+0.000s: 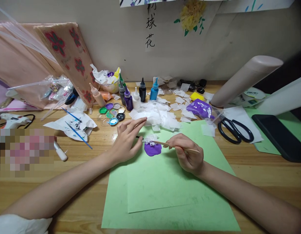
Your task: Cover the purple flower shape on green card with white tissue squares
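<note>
My right hand is closed round a thin light wooden stick. The stick's far end reaches crumpled white paper bits on a flattened round purple patch, which looks like soft clay. That patch lies on green paper. To its left, my left hand rests with fingers stretched towards a pile of small white paper squares. The left thumb stands apart from the fingers, close to the patch. A small dark thing shows by the thumb, too small to name.
Paint bottles and a paint palette stand behind my left hand. Brushes lie on a stained tissue. At right are a purple clay packet, black-handled scissors and a black phone. A glue gun lies left.
</note>
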The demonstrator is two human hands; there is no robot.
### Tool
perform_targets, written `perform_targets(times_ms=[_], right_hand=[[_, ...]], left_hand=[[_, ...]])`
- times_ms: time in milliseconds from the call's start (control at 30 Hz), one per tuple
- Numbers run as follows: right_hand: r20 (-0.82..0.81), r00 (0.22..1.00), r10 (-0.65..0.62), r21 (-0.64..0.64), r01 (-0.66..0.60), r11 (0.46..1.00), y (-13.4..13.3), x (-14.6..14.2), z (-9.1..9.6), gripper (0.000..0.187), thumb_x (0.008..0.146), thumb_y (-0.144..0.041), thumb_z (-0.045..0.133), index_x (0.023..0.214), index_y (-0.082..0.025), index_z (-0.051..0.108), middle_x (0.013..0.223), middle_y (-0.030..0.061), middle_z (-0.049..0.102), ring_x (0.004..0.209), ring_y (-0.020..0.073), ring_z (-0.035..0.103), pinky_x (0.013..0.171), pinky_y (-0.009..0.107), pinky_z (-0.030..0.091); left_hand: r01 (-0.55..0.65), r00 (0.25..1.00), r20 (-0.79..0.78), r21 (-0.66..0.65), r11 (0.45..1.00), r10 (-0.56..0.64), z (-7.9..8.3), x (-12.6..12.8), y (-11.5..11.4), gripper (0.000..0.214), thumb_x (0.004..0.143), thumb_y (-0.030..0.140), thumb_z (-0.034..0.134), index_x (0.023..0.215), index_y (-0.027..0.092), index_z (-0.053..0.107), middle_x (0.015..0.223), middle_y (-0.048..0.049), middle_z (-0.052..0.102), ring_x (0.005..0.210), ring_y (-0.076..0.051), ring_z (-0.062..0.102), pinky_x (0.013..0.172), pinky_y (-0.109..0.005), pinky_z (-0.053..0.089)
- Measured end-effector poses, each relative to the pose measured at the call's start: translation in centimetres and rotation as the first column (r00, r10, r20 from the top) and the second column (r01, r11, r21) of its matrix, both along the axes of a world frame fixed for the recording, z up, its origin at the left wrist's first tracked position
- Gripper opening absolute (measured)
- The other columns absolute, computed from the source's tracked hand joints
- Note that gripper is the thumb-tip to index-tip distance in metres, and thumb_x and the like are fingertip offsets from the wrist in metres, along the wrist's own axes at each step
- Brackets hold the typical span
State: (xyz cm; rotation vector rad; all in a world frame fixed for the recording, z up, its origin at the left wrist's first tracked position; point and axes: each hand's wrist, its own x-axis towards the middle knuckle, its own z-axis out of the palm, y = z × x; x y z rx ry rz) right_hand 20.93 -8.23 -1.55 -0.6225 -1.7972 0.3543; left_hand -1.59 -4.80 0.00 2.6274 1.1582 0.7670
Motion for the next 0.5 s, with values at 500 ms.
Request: perform_targets(times_ms=[500], right_hand=[[0.038,0.997,0.062,-0.075,-0.059,0.995,0.0,0.0,0.1,0.014,0.091,-0.016,0.047,0.098,-0.02,0.058,0.072,0.0051,0.067,0.065,0.0182,0.063,0.055,0.031,0.053]], left_hand=[[0.145,0.943,0.205,0.453,0.88,-0.261,-0.3,-1.3,-3.0,0.054,0.084,0.024,0.044,0.137,0.032,0.044,0.105,-0.0025,0.07,0.081,-0.021,0.058,0.078,-0.038,0.04]])
